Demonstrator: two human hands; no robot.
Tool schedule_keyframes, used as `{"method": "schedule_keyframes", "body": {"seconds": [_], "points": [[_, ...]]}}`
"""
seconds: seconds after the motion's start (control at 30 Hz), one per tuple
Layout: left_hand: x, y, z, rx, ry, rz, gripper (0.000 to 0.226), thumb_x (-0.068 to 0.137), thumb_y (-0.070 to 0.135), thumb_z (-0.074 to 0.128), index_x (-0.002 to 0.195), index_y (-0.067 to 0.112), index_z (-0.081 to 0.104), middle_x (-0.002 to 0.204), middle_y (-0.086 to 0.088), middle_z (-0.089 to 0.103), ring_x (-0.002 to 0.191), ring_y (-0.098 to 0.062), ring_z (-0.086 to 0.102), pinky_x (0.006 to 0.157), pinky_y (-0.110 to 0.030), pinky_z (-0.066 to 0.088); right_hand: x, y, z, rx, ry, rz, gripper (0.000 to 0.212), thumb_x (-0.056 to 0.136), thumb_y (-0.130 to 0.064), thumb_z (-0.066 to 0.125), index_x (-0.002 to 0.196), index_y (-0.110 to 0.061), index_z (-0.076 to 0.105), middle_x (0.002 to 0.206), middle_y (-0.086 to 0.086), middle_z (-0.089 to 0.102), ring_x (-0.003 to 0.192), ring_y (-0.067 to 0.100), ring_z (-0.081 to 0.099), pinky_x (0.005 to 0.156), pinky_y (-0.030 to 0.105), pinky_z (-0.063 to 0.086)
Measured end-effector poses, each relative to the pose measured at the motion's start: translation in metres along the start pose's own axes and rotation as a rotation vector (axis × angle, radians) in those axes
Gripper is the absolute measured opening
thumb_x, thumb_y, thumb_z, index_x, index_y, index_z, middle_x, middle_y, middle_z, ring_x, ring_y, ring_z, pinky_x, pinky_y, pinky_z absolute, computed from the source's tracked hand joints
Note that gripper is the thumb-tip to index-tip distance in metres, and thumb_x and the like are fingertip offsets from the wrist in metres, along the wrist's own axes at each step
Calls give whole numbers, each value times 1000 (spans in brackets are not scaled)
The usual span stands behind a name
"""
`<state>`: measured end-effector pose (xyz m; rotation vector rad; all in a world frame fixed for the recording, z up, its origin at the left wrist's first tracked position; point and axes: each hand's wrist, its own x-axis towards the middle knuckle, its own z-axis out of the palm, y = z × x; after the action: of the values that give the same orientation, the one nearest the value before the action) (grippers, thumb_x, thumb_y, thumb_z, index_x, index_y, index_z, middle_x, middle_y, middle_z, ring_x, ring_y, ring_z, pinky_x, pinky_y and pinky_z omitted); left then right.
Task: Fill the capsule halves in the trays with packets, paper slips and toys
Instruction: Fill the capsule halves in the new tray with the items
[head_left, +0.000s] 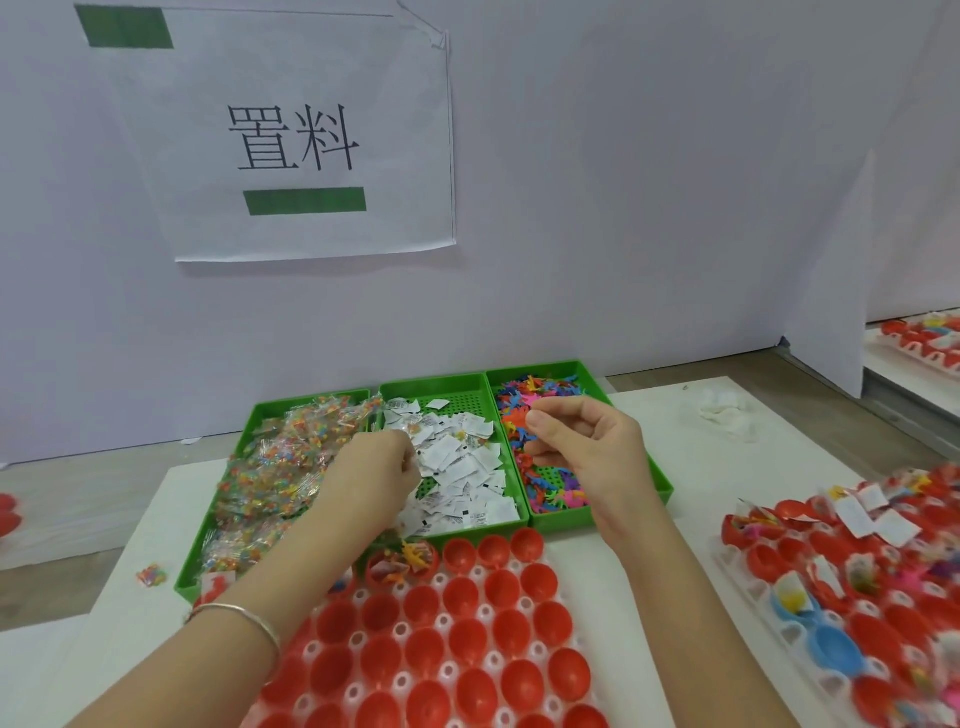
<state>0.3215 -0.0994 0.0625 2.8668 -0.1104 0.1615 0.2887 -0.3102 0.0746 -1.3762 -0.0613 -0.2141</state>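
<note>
Surface (701, 457): white, flat and matte, with bare room at 1 to 2 o'clock beyond the bins and a narrow open strip at 9 o'clock.

Three green bins, hard plastic with perforated floors, sit wall to wall at 12 o'clock:
- the packet bin (311, 397) holds crinkled clear packets (280, 467) of coloured beads;
- the slip bin (431, 387) holds small printed paper slips (467, 467);
- the toy bin (660, 493) holds tiny bright rubbery toys (550, 493).

White tray (447, 621) at 6 o'clock, its far edge touching the bins. It holds glossy red capsule halves (460, 597), round cups. One half (402, 564) at 11 o'clock holds an orange toy.

Second tray (748, 587) at 3 o'clock, well apart, its halves stuffed with slips.

Your left hand (374, 473) reaches into the slip bin with its fingertips buried, so you cannot tell whether the grip holds a slip.

Your right hand (587, 447) hovers over the toys, its fingers loosely curled and nothing visible in the grip.

A stray packet (151, 576) lies at 9 o'clock.
</note>
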Motion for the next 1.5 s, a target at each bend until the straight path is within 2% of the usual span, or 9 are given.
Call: {"method": "schedule_keyframes", "body": {"seconds": [0.13, 0.37, 0.6, 0.8, 1.07, 1.17, 1.3, 1.4, 1.5], "points": [[-7, 0, -9, -444, 96, -90, 8, 88, 22, 68, 83, 15, 69, 70, 8, 66, 60, -5, 64, 45, -8, 43, -2, 3, 6, -19, -50, 35, 9, 81, -8, 75, 87, -13, 71, 74, 5, 74, 62, 14, 68, 60, 23, 56], [-26, 21, -21, -1147, -6, -186, 2, 85, 13, 73, 85, 15, 74, 73, -2, 74, 65, -13, 67, 56, -21, 53, -6, 8, 19, -48, -138, 50, 9, 81, -15, 74, 79, -24, 74, 76, -5, 73, 73, 5, 66, 64, 23, 56], [-37, 39, -26, -1083, -37, 9, 23, 95, 10, 58, 90, 23, 75, 65, 12, 65, 64, -1, 58, 63, -21, 56, -9, -1, 13, -19, -218, 106, 21, 75, -22, 75, 92, -10, 72, 89, 7, 75, 86, 18, 71, 69, 30, 59], [-40, 40, -36, -1347, -181, 13, 18, 96, 8, 54, 100, 10, 72, 79, -2, 71, 70, -10, 64, 68, -24, 58, -11, -5, 11, -46, -293, 137, 8, 81, -8, 72, 89, -7, 71, 85, 13, 75, 77, 26, 73, 63, 29, 59], [-45, 34, -35, -1168, -102, 46, 24, 88, 3, 68, 110, 11, 69, 87, -6, 75, 69, -10, 66, 61, -20, 53, -13, -2, 21, -43, -291, 171, 40, 69, -24, 77, 104, -7, 69, 82, 16, 74, 71, 26, 72, 58, 26, 57], [-42, 23, -34, -1184, -93, -2, 34, 85, 11, 73, 118, 17, 63, 90, -1, 76, 67, -7, 68, 62, -20, 55, -12, 1, 22, -76, -234, 137, 23, 75, -14, 76, 94, -3, 72, 77, 16, 74, 68, 25, 72, 57, 25, 57], [-22, -18, -33, -567, 147, -40, 31, 91, 22, 61, 123, 23, 62, 108, 12, 67, 76, 1, 60, 70, -14, 49, -7, -3, 15, 7, -90, 81, 9, 77, -4, 72, 86, -6, 72, 73, 15, 73, 65, 25, 72, 54, 25, 57], [-4, -50, -34, -201, 70, -96, 36, 92, 21, 57, 128, 19, 59, 127, 1, 61, 97, -14, 61, 83, -28, 49, -6, -8, 10, 29, -51, 49, 10, 75, -7, 72, 85, -9, 73, 76, 14, 74, 64, 24, 72, 55, 25, 57], [10, -62, -28, -9, -56, -92, 29, 91, 35, 61, 108, 13, 66, 105, -4, 68, 91, -19, 63, 80, -34, 54, -6, -9, 9, 26, -33, 37, 10, 77, -7, 72, 86, -8, 73, 76, 15, 74, 65, 25, 72, 55, 25, 58]]}}
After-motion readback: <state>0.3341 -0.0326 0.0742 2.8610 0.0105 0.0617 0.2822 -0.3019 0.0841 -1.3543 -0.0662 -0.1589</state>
